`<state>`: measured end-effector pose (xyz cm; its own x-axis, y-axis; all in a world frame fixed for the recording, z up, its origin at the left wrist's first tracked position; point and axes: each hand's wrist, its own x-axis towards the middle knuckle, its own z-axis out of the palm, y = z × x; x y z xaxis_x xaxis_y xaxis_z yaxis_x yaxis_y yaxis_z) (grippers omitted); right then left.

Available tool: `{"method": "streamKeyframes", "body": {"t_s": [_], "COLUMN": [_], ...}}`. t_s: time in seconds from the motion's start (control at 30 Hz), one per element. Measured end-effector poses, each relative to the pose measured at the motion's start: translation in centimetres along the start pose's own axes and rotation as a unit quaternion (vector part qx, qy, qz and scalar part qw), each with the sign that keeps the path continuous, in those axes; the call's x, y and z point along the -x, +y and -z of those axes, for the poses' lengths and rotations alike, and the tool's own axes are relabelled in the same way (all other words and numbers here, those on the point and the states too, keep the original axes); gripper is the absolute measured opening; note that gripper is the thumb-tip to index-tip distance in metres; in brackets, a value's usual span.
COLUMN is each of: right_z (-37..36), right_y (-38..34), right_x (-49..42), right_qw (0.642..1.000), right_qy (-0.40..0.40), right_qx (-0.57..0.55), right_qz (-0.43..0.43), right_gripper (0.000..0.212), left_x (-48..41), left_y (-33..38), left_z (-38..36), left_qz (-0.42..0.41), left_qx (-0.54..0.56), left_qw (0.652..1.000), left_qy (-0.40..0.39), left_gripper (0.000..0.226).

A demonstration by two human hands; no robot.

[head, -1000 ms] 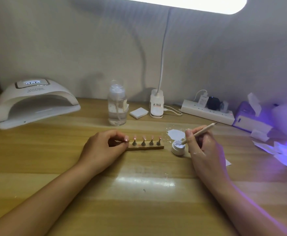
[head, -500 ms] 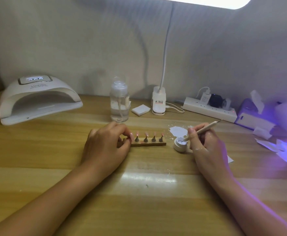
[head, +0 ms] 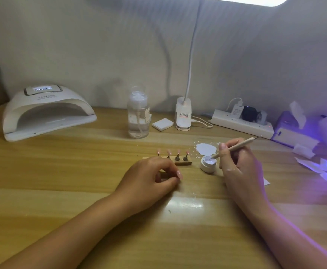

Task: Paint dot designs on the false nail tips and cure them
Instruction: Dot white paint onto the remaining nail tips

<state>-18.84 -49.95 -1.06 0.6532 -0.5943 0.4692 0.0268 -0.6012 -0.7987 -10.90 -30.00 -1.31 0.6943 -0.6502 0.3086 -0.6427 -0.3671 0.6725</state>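
A wooden holder [head: 186,162] lies mid-table with several pink false nail tips [head: 178,152] standing on small dark stands. My left hand [head: 149,179] rests on the table just in front of the holder's left part, fingers loosely curled, nothing visibly held. My right hand [head: 236,166] grips a wooden dotting tool [head: 236,146] like a pen. Its lower tip sits in the white paint of a small open pot [head: 207,165] right of the holder. A white curing lamp [head: 48,111] stands at the back left, its display lit.
A clear pump bottle [head: 138,117], a white pad [head: 162,124] and a desk lamp base [head: 183,117] stand behind the holder. A power strip [head: 242,124] lies at the back right. White paint smear [head: 206,148] marks the table; papers [head: 314,164] and violet light fill the right edge.
My left hand has let go of the holder's left end and slid right and toward me. The right hand keeps the tool's tip in the pot.
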Motion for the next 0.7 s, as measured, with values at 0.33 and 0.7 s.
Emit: {"method": "streamKeyframes", "body": {"t_s": [0.33, 0.7], "right_z": [0.3, -0.8], "right_y": [-1.0, -2.8], "right_x": [0.4, 2.0], "right_qw": [0.998, 0.939], "right_qy": [0.038, -0.024], "right_qx": [-0.020, -0.302], "right_qz": [0.036, -0.163], "right_gripper": [0.014, 0.021], "left_x": [-0.7, -1.4], "left_y": [0.7, 1.0], "left_z": [0.9, -1.0], "left_qz": [0.017, -0.005], "left_qx": [-0.034, -0.014], "left_qw": [0.997, 1.000], "left_qy": [-0.064, -0.020], "left_gripper": [0.009, 0.016]}}
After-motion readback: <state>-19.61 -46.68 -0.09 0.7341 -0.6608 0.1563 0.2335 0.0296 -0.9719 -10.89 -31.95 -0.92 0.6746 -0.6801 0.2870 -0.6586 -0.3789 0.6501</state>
